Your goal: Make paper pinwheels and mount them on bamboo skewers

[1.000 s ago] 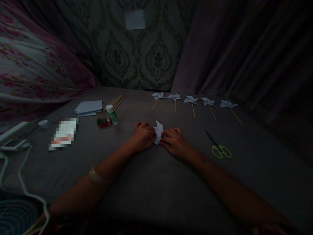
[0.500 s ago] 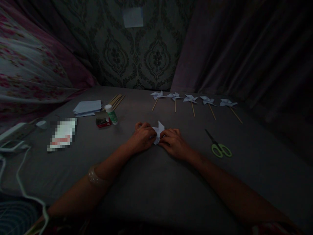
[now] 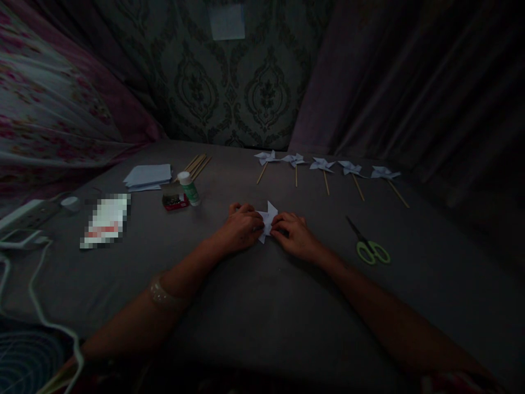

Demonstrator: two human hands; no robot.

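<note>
Folded white paper (image 3: 268,221) with pointed flaps is between the person's two hands, near the middle of the grey surface (image 3: 270,312). The left hand (image 3: 246,225) grasps its left side, and the right hand (image 3: 294,234) pinches its right edge, fingertips partly hidden. Green-handled scissors (image 3: 365,241) lie to the right; a white-capped bottle (image 3: 189,190) stands beside a small red box (image 3: 175,203), and five paper pinwheels (image 3: 322,164) line the back.

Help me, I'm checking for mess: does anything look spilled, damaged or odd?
No spill shows; fingers partly cover the folded paper. Only the pale item at left looks odd: it's pixelated, so its condition is unclear.
</note>
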